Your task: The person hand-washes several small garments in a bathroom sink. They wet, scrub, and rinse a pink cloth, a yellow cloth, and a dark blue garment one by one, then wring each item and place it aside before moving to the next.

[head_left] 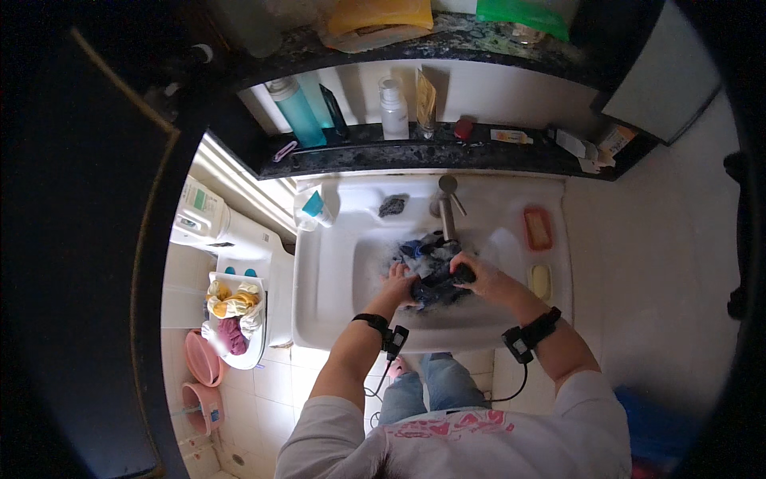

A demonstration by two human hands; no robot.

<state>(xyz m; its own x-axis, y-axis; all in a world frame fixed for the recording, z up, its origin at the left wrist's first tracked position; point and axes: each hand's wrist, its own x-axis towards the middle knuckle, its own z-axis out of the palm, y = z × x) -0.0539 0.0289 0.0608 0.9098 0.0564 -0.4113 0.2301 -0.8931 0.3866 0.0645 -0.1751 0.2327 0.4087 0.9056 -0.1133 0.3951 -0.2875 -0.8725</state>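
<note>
A dark blue and black wet garment (437, 289) lies bunched in the basin of a white sink (325, 271), with suds around it. At the garment's left side, my left hand (397, 286) grips and presses on the cloth. My right hand (479, 277) is closed around a small black thing with a rounded end (463, 274), held against the garment; its kind I cannot make out. Directly beyond the hands, the metal faucet (448, 217) reaches over the cloth. Part of the garment is hidden under the hands and faucet.
On the sink's right rim sit a red soap dish (538, 229) and a yellowish soap bar (541, 282). A white-and-teal tube (317, 208) stands at the back left. Bottles line a dark shelf (359, 153) behind. Clothes (232, 334) lie on the toilet, near pink buckets (203, 405).
</note>
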